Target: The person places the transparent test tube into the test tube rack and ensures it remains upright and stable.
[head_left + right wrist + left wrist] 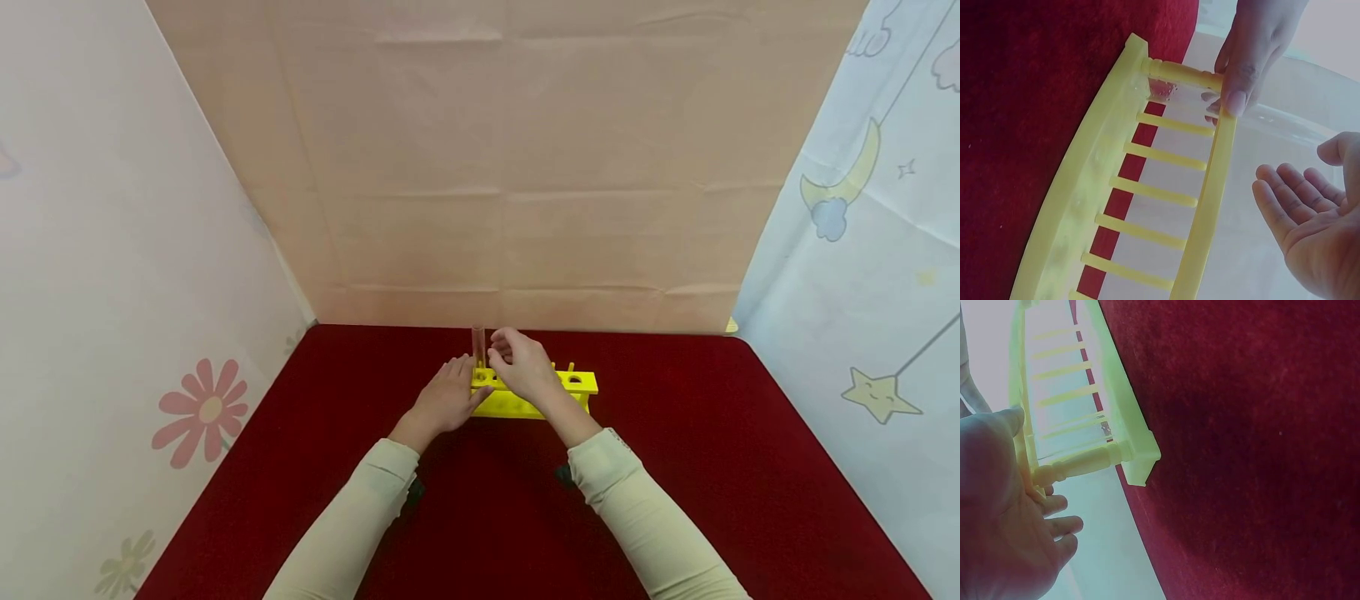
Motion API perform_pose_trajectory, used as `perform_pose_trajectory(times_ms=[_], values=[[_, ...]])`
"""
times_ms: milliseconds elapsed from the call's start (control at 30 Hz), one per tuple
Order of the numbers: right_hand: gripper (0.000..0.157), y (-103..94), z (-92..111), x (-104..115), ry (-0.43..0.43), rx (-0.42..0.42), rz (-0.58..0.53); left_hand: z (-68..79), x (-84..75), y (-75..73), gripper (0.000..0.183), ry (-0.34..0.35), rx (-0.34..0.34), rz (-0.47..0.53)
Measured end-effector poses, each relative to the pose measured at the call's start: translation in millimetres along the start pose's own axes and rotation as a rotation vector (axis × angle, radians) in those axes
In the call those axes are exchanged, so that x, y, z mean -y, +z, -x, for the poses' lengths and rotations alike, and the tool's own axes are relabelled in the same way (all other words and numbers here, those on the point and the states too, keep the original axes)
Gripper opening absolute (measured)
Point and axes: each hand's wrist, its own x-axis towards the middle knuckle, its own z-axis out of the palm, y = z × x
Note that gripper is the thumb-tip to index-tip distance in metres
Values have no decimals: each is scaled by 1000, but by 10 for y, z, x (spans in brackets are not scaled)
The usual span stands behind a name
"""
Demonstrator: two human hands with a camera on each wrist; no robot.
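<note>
A yellow test tube rack (pixel 510 406) stands on the red tabletop. One clear test tube (pixel 478 346) stands upright in its leftmost hole; in the right wrist view, droplets show near the tube's lower end (pixel 1161 91). My left hand (pixel 446 396) grips the rack's left end, thumb on the front edge of the top bar and fingers around the far side. Just right of the tube, above the rack, is my right hand (pixel 525 367). Its fingers curve loosely, and the right wrist view shows the palm (pixel 1322 244) holding nothing, apart from the tube.
Red cloth (pixel 675 467) covers the table. A brown paper backdrop (pixel 510 167) rises behind its far edge. Patterned white sheets stand at the left (pixel 112 250) and right (pixel 862 292). Short yellow pegs (pixel 571 367) stick up from the rack's back.
</note>
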Motion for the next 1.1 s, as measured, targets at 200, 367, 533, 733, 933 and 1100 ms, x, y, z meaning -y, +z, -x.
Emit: perform_pose_trajectory(times_ms=[200, 367, 533, 733, 933, 1100], values=[[25, -55, 17, -20, 9, -7, 46, 1, -2, 4, 78, -4, -3, 0], [23, -95, 39, -22, 24, 1, 55, 10, -6, 2, 78, -5, -4, -1], [24, -135, 64, -38, 35, 1, 52, 21, -13, -11, 78, -4, -4, 10], [24, -189, 86, -81, 34, -11, 63, 13, -4, -1, 78, -6, -5, 18], [26, -243, 86, -121, 40, -9, 76, 1, -1, 5, 78, -24, 4, 17], [27, -297, 90, -136, 38, -9, 86, -11, -2, 18, 78, -35, 5, 13]])
